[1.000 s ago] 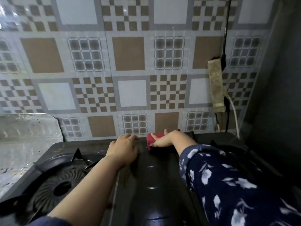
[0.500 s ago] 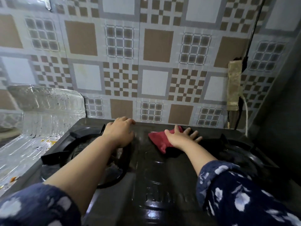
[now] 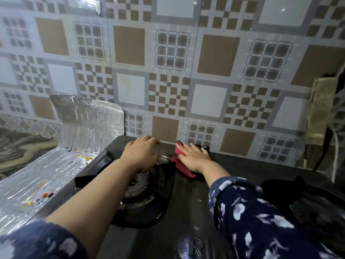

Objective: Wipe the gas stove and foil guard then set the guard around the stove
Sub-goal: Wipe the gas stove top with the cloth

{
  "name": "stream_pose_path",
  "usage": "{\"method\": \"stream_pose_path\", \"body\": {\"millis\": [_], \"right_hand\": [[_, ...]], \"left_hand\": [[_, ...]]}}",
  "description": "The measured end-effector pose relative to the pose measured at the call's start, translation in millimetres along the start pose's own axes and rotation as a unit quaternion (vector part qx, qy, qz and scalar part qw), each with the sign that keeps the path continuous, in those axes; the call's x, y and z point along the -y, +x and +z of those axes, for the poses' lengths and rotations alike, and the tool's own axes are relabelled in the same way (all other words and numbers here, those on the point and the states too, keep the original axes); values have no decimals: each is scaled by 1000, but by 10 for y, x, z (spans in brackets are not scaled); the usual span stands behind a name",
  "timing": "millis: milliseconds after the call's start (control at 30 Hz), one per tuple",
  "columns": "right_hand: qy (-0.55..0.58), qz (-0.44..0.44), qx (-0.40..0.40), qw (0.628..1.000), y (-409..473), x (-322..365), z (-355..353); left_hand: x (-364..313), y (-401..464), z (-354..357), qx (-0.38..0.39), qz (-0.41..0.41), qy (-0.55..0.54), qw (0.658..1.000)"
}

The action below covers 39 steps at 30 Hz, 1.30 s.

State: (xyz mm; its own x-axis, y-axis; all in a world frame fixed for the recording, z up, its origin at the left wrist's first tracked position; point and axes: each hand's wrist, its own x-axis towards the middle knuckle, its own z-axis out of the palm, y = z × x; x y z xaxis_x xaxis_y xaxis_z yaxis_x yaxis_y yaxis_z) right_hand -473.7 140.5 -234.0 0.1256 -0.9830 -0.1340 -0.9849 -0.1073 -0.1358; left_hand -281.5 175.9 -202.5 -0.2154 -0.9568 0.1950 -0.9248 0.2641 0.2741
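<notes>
A black two-burner gas stove (image 3: 188,208) fills the lower middle, with one burner (image 3: 139,186) under my left arm and another burner (image 3: 306,206) at the right. My left hand (image 3: 141,154) rests palm down on the stove's back left part, fingers loosely curled, holding nothing. My right hand (image 3: 192,157) lies flat, fingers spread, pressing a red cloth (image 3: 182,164) onto the stove's back middle. The silver foil guard (image 3: 61,152) lies to the left of the stove, its far panel bent up against the wall, spotted with dark and orange food bits.
A patterned tile wall (image 3: 168,71) stands right behind the stove. At the right hang a grimy power strip (image 3: 320,111) with a black cable and a white cord (image 3: 336,156). A marbled counter (image 3: 20,146) lies left of the foil.
The view has swung left and closer. My right hand has slid the red cloth leftward along the stove's back, toward my left hand, which stays planted on the stove.
</notes>
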Motion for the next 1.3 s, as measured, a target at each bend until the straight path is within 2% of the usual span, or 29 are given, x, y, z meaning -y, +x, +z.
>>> {"method": "stream_pose_path", "body": {"millis": [233, 500, 667, 767, 833, 933, 1133, 1300], "right_hand": [[-4, -40, -3, 999, -430, 36, 98], [5, -13, -4, 1000, -1183, 327, 227], [54, 22, 49, 997, -1534, 500, 155], [127, 47, 3, 991, -1716, 638, 147], [115, 88, -27, 989, -1796, 720, 258], [47, 113, -31, 992, -1755, 735, 432], [12, 86, 4, 996, -1379, 474, 324], [36, 58, 7, 998, -917, 243, 176]], "left_hand": [[33, -63, -55, 9, -14, -5, 1000], [4, -445, -163, 33, 24, -20, 999], [66, -721, -287, 60, 71, -26, 995], [175, -855, -378, 79, 95, -33, 992], [281, -914, -422, 73, 100, -40, 992], [442, -958, -450, 52, 108, -31, 992], [700, -921, -463, 5, 93, -43, 995], [791, -737, -422, 13, 79, -30, 996]]}}
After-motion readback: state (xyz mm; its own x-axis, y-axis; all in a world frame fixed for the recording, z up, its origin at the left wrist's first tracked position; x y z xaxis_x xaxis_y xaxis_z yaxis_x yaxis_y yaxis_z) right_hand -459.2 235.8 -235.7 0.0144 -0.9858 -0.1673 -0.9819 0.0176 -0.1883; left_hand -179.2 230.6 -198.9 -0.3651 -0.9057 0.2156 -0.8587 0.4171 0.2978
